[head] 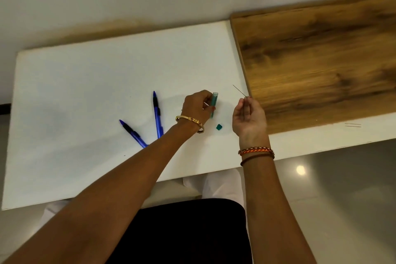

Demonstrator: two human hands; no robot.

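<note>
Both forearms (128, 178) are stretching forward, bangles on the wrists. Left hand (196, 106) is curling its fingers round a slim, see-through teal plastic case (214, 104). Right hand (248, 118), just beside it, is pinching a hair-thin dark lead (239, 91) at its fingertips. Small square teal cap (219, 127) is lying between the hands.

The single head camera looks forward and steeply down at the white worktop (85, 83) from just above its near edge, close, with the person's lap below it.
</note>
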